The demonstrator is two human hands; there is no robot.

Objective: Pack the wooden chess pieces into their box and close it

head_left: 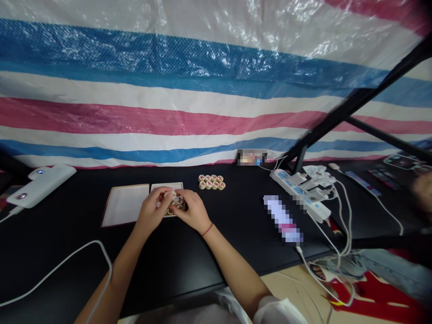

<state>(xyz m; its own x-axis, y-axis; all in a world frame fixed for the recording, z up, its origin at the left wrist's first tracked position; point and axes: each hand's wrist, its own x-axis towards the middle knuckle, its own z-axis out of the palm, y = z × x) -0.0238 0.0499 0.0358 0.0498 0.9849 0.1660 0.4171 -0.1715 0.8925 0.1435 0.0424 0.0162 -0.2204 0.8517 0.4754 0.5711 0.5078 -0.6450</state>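
Both hands work over a small white box (pixel 181 185) with round Chinese chess pieces (pixel 180 199) in it. On the left side, my left hand (pixel 154 208) has its thumb and fingers closed around a pale Chinese chess piece (pixel 170 195), partly hidden by the fingers. My right hand (pixel 195 212) curves around the pieces from the right, its thumb at the front and its fingers behind. Some pieces show dark characters. A shallow lid (pixel 125 205) with a white inside lies left of the box. Behind and to the right stand two rows of red-lettered pieces (pixel 211 182).
On the black table (pixel 232 225) are a blurred phone (pixel 282 219), a white power strip (pixel 300 193) with plugs and cables, and a white device (pixel 42 185) at far left. A striped tarp (pixel 202 90) hangs behind. Another person's leg (pixel 388 270) shows lower right.
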